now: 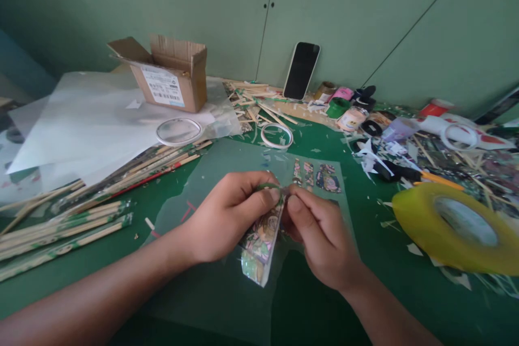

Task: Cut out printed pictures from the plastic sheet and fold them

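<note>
My left hand (235, 211) is closed round a shiny, multicoloured patterned strip (263, 235) with a white edge. The strip hangs tilted below the thumb, its lower end pointing toward me. My right hand (320, 232) pinches at the strip's upper edge, close to the left thumb; whatever lies between its fingertips is too small to make out. Beneath both hands a translucent sheet (219, 303) covers part of the green table. Several patterned pieces, among them a wider dark one (328, 178), lie on the sheet just beyond the right hand.
Bundles of thin wooden sticks (60, 232) lie at left, near an open cardboard box (174, 75). A phone (302, 70) leans on the green wall. At right are a big yellow tape roll (413, 221), small jars (352, 118) and scraps. A thin ring (277, 145) lies ahead.
</note>
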A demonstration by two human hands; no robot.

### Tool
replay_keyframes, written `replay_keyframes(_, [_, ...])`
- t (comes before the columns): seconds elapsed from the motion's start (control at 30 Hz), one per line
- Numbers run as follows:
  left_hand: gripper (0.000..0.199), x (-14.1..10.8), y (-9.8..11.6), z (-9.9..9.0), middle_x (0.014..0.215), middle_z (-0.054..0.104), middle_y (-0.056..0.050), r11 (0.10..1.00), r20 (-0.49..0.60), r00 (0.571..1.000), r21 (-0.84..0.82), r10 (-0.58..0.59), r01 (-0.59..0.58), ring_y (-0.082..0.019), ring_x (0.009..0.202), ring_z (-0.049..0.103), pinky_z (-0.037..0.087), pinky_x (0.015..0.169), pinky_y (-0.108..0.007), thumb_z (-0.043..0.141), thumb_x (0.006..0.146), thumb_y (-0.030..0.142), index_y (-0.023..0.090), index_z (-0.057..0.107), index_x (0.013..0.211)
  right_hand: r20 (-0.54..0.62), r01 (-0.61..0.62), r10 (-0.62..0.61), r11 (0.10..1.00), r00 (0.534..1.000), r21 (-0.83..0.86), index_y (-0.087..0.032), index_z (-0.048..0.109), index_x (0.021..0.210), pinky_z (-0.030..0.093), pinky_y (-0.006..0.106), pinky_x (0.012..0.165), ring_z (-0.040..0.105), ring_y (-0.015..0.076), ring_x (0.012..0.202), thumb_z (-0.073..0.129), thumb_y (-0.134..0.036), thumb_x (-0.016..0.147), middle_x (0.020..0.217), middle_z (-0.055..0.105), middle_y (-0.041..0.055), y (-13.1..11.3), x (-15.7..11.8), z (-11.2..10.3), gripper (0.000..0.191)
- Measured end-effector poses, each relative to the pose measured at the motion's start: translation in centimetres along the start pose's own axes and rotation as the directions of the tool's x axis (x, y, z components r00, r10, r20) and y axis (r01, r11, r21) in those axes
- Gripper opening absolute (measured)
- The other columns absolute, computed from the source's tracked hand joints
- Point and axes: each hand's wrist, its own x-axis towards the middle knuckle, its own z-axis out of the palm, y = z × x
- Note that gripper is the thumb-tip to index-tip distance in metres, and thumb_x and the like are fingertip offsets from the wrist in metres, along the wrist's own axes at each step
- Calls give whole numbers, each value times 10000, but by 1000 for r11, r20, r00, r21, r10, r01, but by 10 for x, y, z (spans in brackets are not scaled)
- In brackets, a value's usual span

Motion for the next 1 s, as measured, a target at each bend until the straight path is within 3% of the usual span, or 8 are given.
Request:
replay_keyframes(0.3, [252, -1, 2, -3, 636, 472, 43, 999, 75, 997, 39, 2, -5, -79, 594, 413, 359, 566, -205, 436, 912, 282, 146, 525, 718, 72, -30, 24, 997, 997, 78, -200, 408, 700, 289, 212, 485, 352, 63, 529, 386, -360, 998, 603, 368, -62, 0, -1, -5, 339])
replay_keyframes(0.53, [242, -1, 4, -4, 633, 490, 37, 986, 83, 996, 166, 19, -33, -87, 586, 420, 349, 542, -220, 420, 903, 244, 145, 537, 716, 56, -34, 29, 995, 998, 98, -194, 424, 703, 292, 212, 493, 351, 60, 534, 390, -364, 996, 627, 395, -55, 1, -1, -3, 340])
replay_keyframes(1.0, [258, -2, 6, -1, 679, 604, -1, 997, 63, 998, 63, 29, -33, -111, 619, 522, 382, 581, -240, 430, 904, 255, 138, 573, 723, 137, -112, 73, 948, 988, 298, -189, 483, 722, 254, 208, 430, 295, 47, 476, 421, -369, 986, 645, 424, -48, 3, -4, -4, 325])
